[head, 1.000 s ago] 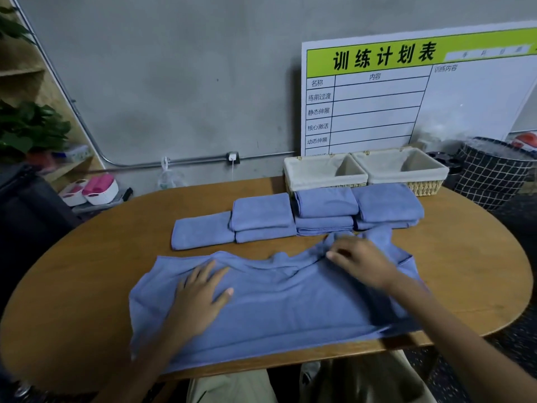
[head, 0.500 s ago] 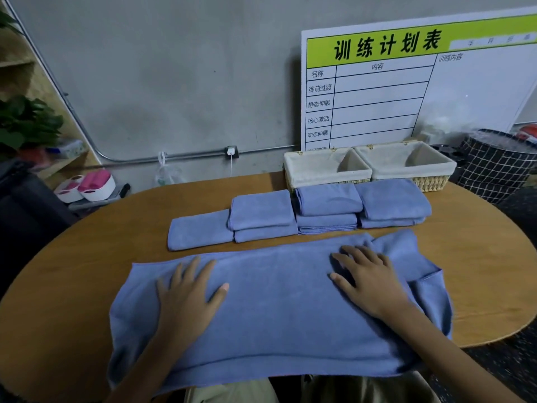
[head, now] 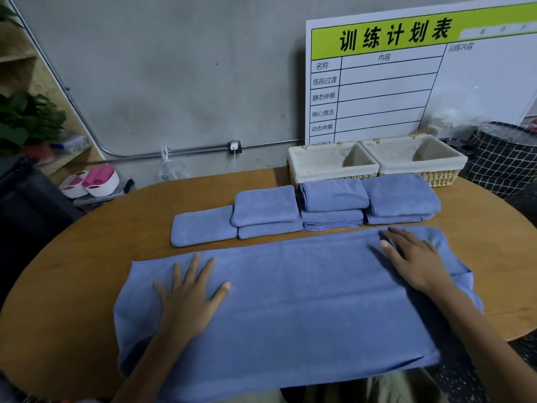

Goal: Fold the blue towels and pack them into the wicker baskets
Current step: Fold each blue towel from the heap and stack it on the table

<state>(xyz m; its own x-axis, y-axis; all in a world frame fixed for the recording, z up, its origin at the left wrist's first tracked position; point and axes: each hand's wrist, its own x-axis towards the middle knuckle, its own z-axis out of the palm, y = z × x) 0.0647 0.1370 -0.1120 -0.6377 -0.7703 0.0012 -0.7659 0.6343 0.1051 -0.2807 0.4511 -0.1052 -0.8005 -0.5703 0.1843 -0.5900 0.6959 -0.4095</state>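
Though partly hidden, board [head: 406,80] headed "训练计划表"

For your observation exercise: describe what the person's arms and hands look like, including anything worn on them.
Both forearms are bare; no sleeves show in view. The left hand and right hand wear no gloves, rings, watch or bracelets. Fingernails look short and unpainted.

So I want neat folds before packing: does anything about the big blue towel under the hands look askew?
Slightly. The spread blue towel has its right end doubled over unevenly, a hemmed corner poking out beside the right hand, and its near edge hangs over the wooden table. The left hand lies flat on it.
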